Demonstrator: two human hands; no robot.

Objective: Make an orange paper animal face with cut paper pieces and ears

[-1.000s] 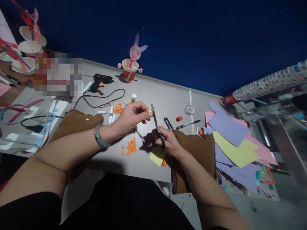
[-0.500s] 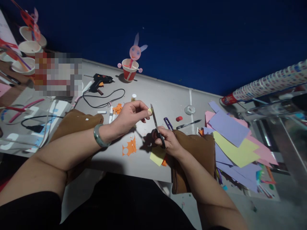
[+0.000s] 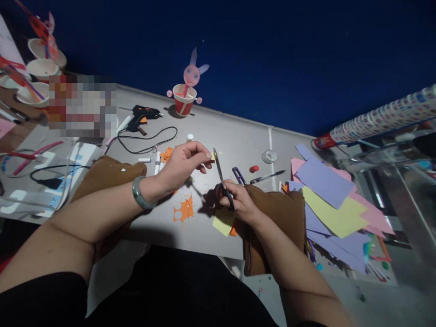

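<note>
Between thumb and forefinger, my left hand [image 3: 187, 163] pinches a tiny piece of yellow paper [image 3: 213, 157]. My right hand [image 3: 238, 200] grips a pair of scissors [image 3: 219, 170], its fingers around the black handles. The blades point up and away from me, right beside the yellow piece, and look nearly closed. Below the hands a larger yellow sheet [image 3: 224, 222] lies on the table, partly under my right hand. An orange paper scrap [image 3: 184, 209] with round holes cut from it lies to its left.
A black glue gun [image 3: 139, 117] with a looped cord lies at the back left. Behind my hands stands a red cup [image 3: 184, 105] with a pink rabbit figure. Coloured paper sheets [image 3: 327, 181] pile up at right, near stacked paper cups [image 3: 374, 119]. A tape roll [image 3: 269, 156] lies nearby.
Small yellow bits now show on the table just beyond the scissor tips. My left fingers have shifted slightly; the scissors stay nearly in place.
</note>
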